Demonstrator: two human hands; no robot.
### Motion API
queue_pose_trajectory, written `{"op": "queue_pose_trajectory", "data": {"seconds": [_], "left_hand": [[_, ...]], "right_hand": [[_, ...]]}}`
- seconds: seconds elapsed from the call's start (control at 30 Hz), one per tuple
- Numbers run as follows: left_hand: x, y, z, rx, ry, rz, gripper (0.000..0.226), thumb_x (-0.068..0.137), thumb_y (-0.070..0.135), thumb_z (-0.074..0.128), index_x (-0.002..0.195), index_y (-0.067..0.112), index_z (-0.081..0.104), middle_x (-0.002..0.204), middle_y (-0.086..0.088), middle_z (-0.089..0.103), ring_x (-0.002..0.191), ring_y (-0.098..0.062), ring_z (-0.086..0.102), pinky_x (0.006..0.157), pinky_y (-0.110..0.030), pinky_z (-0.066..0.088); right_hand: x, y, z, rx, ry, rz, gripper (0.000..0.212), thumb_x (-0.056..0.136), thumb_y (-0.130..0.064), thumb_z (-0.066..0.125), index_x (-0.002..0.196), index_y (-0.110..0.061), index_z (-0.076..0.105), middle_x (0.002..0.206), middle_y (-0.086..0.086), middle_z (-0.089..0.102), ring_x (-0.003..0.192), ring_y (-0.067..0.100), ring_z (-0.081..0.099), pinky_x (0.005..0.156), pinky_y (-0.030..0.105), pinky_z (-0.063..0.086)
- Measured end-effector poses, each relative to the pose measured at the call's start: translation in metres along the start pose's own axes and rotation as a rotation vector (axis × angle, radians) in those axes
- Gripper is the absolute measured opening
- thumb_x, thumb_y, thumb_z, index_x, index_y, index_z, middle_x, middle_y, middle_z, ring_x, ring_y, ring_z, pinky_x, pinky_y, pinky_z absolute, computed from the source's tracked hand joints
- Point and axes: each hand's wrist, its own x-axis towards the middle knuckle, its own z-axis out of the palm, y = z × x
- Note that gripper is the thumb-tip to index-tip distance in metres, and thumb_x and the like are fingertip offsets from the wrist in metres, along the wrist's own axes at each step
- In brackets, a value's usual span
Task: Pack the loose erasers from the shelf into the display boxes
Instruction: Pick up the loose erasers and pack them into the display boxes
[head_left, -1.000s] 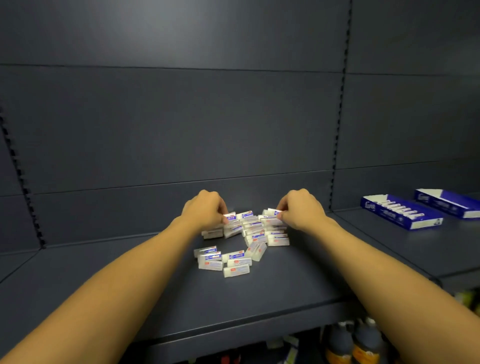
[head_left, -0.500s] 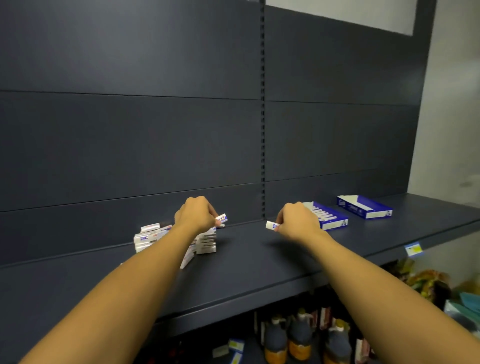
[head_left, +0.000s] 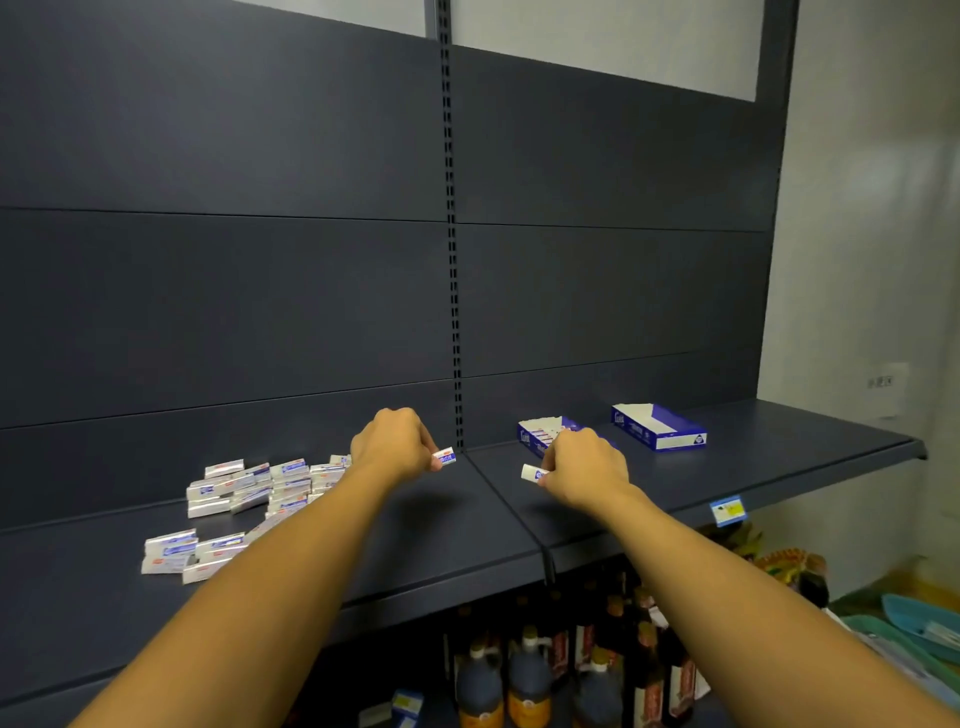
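A: Hands?
B: Left hand (head_left: 390, 447) pinches one eraser (head_left: 444, 458), right hand (head_left: 583, 466) pinches another eraser (head_left: 532, 473), fingers curled round each, above the shelf (head_left: 727, 467).
A: Loose erasers?
B: Pile (head_left: 249, 493) on the shelf, left of the left hand. Two boxes (head_left: 658, 429) right of it; nearer box (head_left: 540, 435) just behind the right hand.
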Motion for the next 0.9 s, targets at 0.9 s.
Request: {"op": "queue_pose_trajectory", "data": {"seconds": [0.9], "left_hand": [[0.156,0.117,0.099,-0.131,0.013,0.093,0.011,0.082,0.033,0.081,0.093,0.031,0.081,0.097,0.008,0.075,0.092,-0.016,0.066,0.079,-0.038,0.058]], "right_hand": [[0.184,0.105,0.033,0.096,0.015,0.008,0.019,0.088,-0.032,0.071,0.106,-0.027,0.075,0.103,0.0,0.072,0.093,0.019,0.066,0.067,0.03,0.051]]}}
